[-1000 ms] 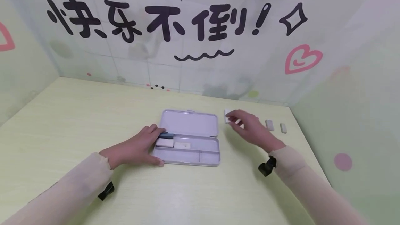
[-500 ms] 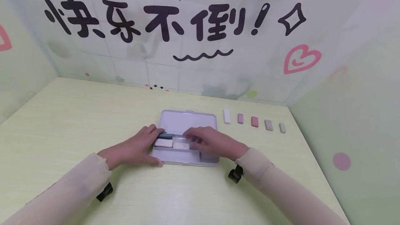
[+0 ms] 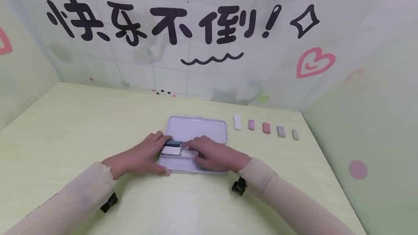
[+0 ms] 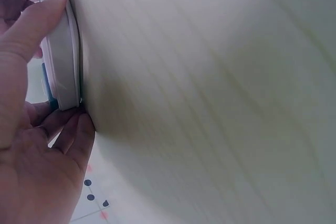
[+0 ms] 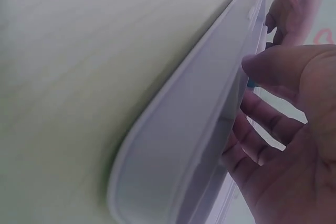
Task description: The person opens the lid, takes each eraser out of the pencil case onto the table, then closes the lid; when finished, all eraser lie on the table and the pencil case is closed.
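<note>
A pale lilac pencil case (image 3: 197, 129) lies open on the table, lid folded back. My left hand (image 3: 140, 158) grips its left end, thumb along the front and fingers round the back corner. Inside, at the upper left, are a dark blue block (image 3: 173, 143) and a white eraser (image 3: 171, 151); another white eraser (image 3: 188, 153) is partly covered. My right hand (image 3: 217, 154) reaches over the tray with its index finger extended beside the blue block. In the right wrist view, its thumb (image 5: 275, 66) and fingers dip over the tray, and nothing held shows.
Small eraser-like blocks stand in a row to the right: white (image 3: 237, 123), purple (image 3: 251, 124), red (image 3: 266, 128), greyish pink (image 3: 281, 131) and grey (image 3: 295, 134). A printed wall sheet (image 3: 212, 79) borders the table's back.
My right hand has come left from the row of blocks to the pencil case, then a little further left into the tray. My left hand stays at the case's left end.
</note>
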`<action>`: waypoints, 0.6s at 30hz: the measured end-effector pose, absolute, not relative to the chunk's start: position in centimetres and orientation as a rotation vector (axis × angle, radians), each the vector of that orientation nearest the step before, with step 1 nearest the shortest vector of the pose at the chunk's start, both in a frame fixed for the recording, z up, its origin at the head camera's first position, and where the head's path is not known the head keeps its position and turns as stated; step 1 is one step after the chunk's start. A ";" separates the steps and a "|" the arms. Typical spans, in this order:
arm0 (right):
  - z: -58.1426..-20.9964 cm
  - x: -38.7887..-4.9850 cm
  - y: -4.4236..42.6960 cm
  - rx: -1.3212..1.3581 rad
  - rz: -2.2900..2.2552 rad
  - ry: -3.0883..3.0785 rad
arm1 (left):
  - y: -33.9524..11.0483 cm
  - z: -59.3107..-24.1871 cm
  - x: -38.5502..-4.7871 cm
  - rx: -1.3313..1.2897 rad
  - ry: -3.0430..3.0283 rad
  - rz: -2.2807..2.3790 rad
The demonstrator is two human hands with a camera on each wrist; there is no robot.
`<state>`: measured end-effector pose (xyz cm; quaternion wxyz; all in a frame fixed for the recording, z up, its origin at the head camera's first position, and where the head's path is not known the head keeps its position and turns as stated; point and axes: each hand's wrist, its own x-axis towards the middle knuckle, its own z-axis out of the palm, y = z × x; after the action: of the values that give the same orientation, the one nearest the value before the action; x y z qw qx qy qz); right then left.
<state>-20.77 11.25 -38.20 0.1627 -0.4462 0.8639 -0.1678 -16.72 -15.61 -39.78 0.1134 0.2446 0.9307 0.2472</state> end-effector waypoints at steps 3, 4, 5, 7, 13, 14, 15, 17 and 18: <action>-38.2 -20.7 11.3 -1.326 -0.464 2.473 | -15.7 -39.8 -16.6 0.726 2.735 0.727; -38.2 -20.6 11.2 -1.333 -0.465 2.476 | -15.7 -39.8 -16.6 0.728 2.735 0.729; -38.1 -20.6 11.2 -1.329 -0.464 2.476 | -15.7 -39.8 -16.5 0.729 2.734 0.732; -38.0 -20.7 11.2 -1.328 -0.459 2.472 | -15.7 -39.8 -16.5 0.728 2.731 0.737; -37.8 -21.1 11.2 -1.279 -0.431 2.454 | -15.7 -39.8 -16.5 0.724 2.725 0.734; -37.7 -21.1 11.2 -1.273 -0.428 2.452 | -15.7 -39.8 -16.6 0.724 2.726 0.730; -37.7 -21.1 11.2 -1.267 -0.423 2.449 | -15.7 -39.9 -16.6 0.723 2.727 0.728; -37.5 -21.2 11.2 -1.260 -0.411 2.446 | -15.8 -39.9 -16.6 0.722 2.730 0.723; -37.4 -21.2 11.2 -1.253 -0.402 2.444 | -15.8 -39.9 -16.6 0.721 2.731 0.723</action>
<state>-21.23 11.19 -37.36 0.1816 -0.4440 0.8658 -0.1425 -16.56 -15.77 -39.92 0.1129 0.2456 0.9307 0.2465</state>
